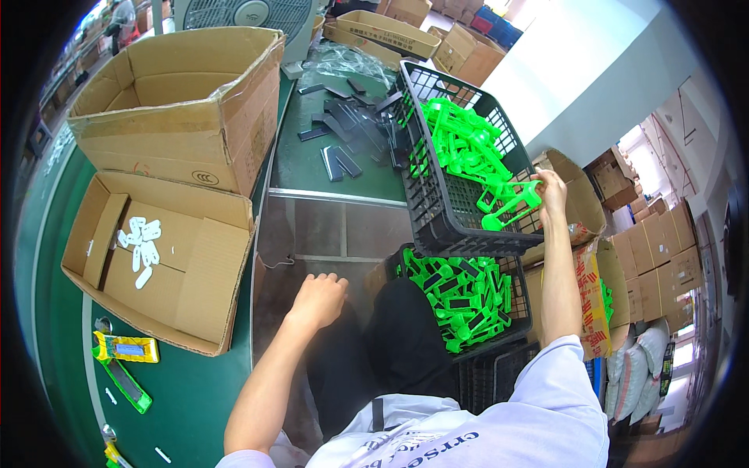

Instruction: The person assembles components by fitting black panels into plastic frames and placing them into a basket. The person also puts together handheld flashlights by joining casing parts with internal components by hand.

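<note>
My right hand [550, 192] grips a bright green plastic part [513, 206] by one end, over the near right corner of a black plastic crate [437, 226]. The part is long, with a rounded end and an open loop. A heap of similar green parts [462, 139] lies inside that crate. My left hand [318, 299] hovers near my knee with its fingers curled in, and nothing shows sticking out of it. A lower black crate [524, 312] beside my leg holds green parts with dark strips [462, 300] on them.
Dark flat strips [339, 125] lie scattered on the green table [367, 181] ahead. At left, a tall cardboard box [168, 148] stands behind an open carton [199, 292] with white pieces [142, 248]. Yellow-green assemblies [125, 351] lie nearer. Stacked boxes [659, 257] and sacks [640, 370] stand at right.
</note>
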`<state>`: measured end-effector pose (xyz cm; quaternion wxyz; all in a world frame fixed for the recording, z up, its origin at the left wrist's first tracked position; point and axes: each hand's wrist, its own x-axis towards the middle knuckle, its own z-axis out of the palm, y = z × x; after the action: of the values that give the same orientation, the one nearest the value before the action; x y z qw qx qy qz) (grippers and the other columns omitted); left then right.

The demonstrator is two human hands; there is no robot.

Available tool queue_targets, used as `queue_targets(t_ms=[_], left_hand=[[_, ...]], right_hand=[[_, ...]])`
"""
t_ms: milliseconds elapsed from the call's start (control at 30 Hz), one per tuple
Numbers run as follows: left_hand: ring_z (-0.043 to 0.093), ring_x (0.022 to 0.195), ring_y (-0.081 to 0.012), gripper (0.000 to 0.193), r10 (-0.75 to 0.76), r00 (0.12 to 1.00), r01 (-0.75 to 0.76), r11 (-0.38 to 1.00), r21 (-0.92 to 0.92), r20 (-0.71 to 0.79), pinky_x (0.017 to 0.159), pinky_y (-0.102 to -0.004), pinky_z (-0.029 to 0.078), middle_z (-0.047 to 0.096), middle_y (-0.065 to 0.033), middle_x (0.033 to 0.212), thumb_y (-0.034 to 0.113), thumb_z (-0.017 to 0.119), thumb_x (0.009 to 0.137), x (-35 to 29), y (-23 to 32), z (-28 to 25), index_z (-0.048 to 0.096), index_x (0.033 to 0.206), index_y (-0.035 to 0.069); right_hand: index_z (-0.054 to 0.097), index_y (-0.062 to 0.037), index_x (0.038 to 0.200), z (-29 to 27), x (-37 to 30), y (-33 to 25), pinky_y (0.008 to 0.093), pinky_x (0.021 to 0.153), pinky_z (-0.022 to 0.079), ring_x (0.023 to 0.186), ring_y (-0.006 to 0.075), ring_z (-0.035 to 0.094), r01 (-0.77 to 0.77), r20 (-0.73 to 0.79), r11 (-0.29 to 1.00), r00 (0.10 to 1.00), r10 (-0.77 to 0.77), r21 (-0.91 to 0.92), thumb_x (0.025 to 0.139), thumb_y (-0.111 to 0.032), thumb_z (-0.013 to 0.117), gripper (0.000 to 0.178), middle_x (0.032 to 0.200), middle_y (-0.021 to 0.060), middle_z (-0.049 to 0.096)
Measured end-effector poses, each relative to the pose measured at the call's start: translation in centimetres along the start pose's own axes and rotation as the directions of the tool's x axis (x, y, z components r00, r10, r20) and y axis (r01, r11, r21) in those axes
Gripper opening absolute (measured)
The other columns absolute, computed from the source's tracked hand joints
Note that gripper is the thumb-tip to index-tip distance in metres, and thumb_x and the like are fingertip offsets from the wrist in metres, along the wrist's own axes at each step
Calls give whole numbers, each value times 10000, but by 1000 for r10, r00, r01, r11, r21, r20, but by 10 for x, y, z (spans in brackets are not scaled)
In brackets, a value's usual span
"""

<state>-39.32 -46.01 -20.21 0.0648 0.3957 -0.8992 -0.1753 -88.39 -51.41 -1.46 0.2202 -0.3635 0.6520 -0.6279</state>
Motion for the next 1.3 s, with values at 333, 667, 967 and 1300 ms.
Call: queue_targets(t_ms=[333, 667, 967, 1300], left_hand=[[653, 943, -310, 221, -9, 999, 5, 989, -149, -31, 821, -435, 503, 659, -140, 1001, 223, 609, 900, 1, 1, -8, 639, 1043, 57], [647, 1018, -223, 848, -263, 905, -276, 234, -932, -334, 810, -346, 547, 581, -183, 1269, 114, 798, 748, 2, 38, -35, 338, 1459, 73], [665, 794, -192, 323, -504, 849, -2, -301, -954, 158, 692, -289, 566, 636, -117, 1004, 1, 423, 962, 13, 19, -23, 520, 1271, -11], [650, 782, -173, 259, -525, 832, 98, -180, -979, 179, 698, -312, 550, 637, -103, 955, 27, 407, 962, 14, 7, -17, 578, 1153, -12]], right_hand=[[581, -20, 946, 39, -28, -21, 244, 772, 501, 830, 110, 614, 567, 304, 740, 822, -482, -360, 748, 138, 672, 269, 874, 26, 617], [640, 0, 877, 207, -258, -27, 279, 596, 502, 659, 121, 626, 438, 776, 857, 626, -75, -271, 780, -37, 702, 120, 759, 74, 669], [707, -76, 866, 324, -157, 45, 444, 816, 533, 878, 363, 683, 618, 661, 646, 715, -226, -448, 763, -215, 651, 182, 888, 170, 708], [713, -109, 970, 385, -84, 64, 410, 882, 514, 1040, 307, 658, 517, 546, 294, 837, 22, -804, 721, -405, 814, 400, 1091, 152, 693]])
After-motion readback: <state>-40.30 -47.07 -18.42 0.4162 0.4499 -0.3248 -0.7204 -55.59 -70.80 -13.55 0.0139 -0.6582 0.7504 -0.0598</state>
